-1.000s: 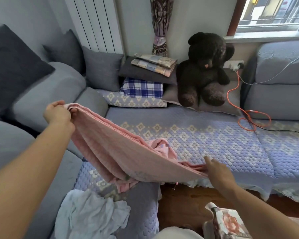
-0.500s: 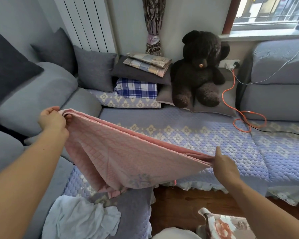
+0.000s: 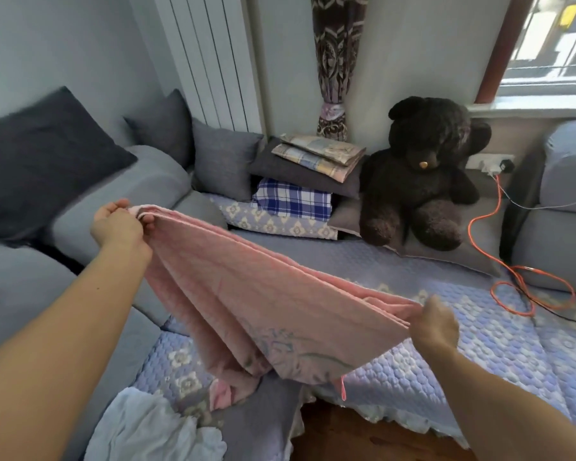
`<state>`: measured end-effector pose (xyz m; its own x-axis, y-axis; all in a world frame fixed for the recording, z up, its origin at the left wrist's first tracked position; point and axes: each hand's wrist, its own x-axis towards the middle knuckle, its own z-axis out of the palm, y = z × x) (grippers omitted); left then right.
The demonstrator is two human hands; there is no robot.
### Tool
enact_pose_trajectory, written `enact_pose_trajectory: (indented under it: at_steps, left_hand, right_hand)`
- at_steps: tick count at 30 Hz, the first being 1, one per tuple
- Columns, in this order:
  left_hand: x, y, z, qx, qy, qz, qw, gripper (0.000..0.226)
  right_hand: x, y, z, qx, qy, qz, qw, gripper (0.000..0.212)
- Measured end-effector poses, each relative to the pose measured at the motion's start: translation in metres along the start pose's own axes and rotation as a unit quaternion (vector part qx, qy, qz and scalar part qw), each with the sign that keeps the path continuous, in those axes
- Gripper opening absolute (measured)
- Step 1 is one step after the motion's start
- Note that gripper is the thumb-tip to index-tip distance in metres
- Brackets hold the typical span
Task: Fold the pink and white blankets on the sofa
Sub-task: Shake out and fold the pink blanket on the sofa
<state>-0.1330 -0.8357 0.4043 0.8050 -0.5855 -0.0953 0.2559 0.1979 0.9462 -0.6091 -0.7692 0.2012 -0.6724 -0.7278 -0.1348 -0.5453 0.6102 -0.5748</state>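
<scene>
We see the pink blanket point(image 3: 263, 311) as soft matt cloth with a faint quilted texture. The white blanket point(image 3: 153, 430) looks like thin, crumpled cloth. The sofa cover point(image 3: 463, 344) is quilted fabric, bumpy and matt. The teddy bear point(image 3: 419, 174) is dark shaggy plush. The floor point(image 3: 363, 440) looks like smooth brown wood.
</scene>
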Motion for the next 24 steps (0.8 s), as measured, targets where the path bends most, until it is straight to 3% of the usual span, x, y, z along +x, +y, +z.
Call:
enact_pose_trajectory:
  at_steps: [2,4,7,11,14,18,20,22,24]
  left_hand:
    - [-0.001,-0.006,-0.004,0.021,0.01,0.002,1.0,0.036]
    - [-0.001,-0.014,-0.007,0.036,0.02,0.003,0.999,0.037]
    - [-0.004,-0.028,-0.012,0.051,0.042,-0.007,0.998,0.039]
    - [-0.006,-0.043,-0.024,0.069,0.062,-0.01,0.996,0.039]
    - [-0.004,-0.047,-0.03,0.083,0.064,-0.018,0.994,0.041]
    - [-0.008,-0.047,-0.027,0.094,0.056,-0.014,0.994,0.038]
    - [-0.011,-0.046,-0.026,0.095,0.053,-0.011,0.994,0.036]
    - [-0.012,-0.044,-0.027,0.09,0.056,-0.012,0.994,0.037]
    - [-0.012,-0.042,-0.03,0.085,0.058,-0.014,0.995,0.036]
  right_hand:
    - [0.013,0.006,0.003,-0.102,-0.027,-0.155,0.982,0.011]
    - [0.014,0.007,-0.002,-0.205,-0.048,-0.257,0.943,0.012]
    - [0.024,0.014,-0.005,-0.21,-0.065,-0.279,0.935,0.021]
    - [0.036,0.027,-0.009,-0.187,-0.06,-0.317,0.928,0.06]
    - [0.045,0.035,-0.013,-0.191,-0.052,-0.33,0.923,0.07]
    - [0.049,0.036,-0.016,-0.192,-0.051,-0.318,0.927,0.067]
    - [0.045,0.034,-0.019,-0.158,-0.059,-0.303,0.938,0.05]
    - [0.041,0.036,-0.021,-0.116,-0.084,-0.288,0.947,0.019]
    - [0.042,0.041,-0.019,-0.146,-0.076,-0.338,0.927,0.019]
